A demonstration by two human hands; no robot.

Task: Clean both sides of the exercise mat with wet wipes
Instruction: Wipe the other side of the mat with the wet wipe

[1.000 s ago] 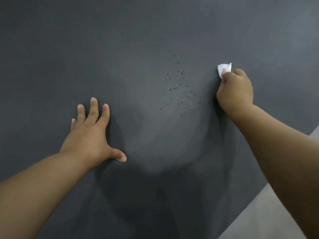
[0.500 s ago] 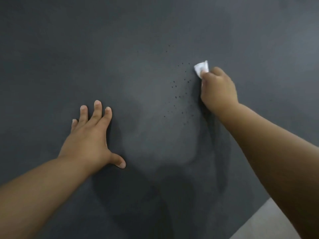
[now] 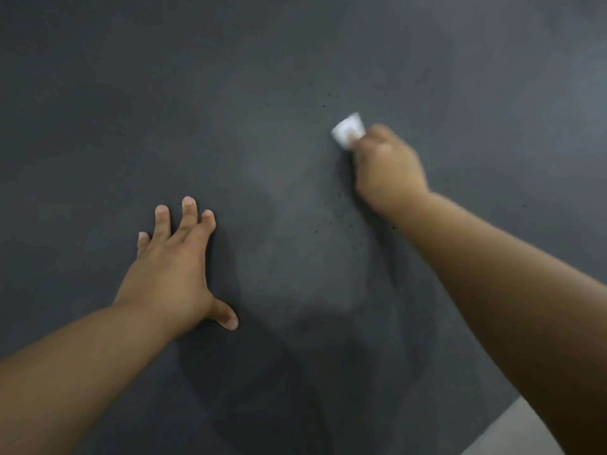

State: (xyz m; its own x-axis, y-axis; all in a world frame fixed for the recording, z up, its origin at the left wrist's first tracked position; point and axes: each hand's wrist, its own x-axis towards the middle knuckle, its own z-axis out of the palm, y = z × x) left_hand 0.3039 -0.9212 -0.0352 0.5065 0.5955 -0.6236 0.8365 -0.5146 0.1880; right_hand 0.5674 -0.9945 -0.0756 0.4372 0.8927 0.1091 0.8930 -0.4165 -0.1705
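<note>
a: where is the exercise mat [image 3: 131,93] found?
b: it is spread flat under both hands and nearly the whole view is filled by it. a pale strip of floor [image 3: 512,431] is seen past its edge, well behind the right wrist.
a: fingers?
b: the left hand [image 3: 167,270] is laid flat on the mat, fingers [image 3: 189,215] straight and slightly apart, thumb splayed sideways, nothing held. the right hand [image 3: 387,165] is blurred. its fingers are curled round a wet wipe [image 3: 348,129], and a white wad of it sticks out just past the fingertips, against the mat.
a: material, texture?
b: the mat is dark grey, matte and finely grained, no pattern seen. a lighter hazy patch is seen between the two hands. small dark specks [image 3: 328,221] are scattered on the thumb side of the right hand, a few beyond its fingertips. the wipe is white, small and crumpled.
a: handling?
b: the mat is judged soft, flexible, light for its spread, and grippy rather than slick. it would be expected to flop, so for turning it should be taken at an edge or corner. none lies near either set of fingertips. the wipe is judged limp, damp and easily bunched, best clamped as a wad between thumb and fingers. the flat left palm is judged to pin the mat against sliding.
a: underside?
b: cannot be told, hidden.
</note>
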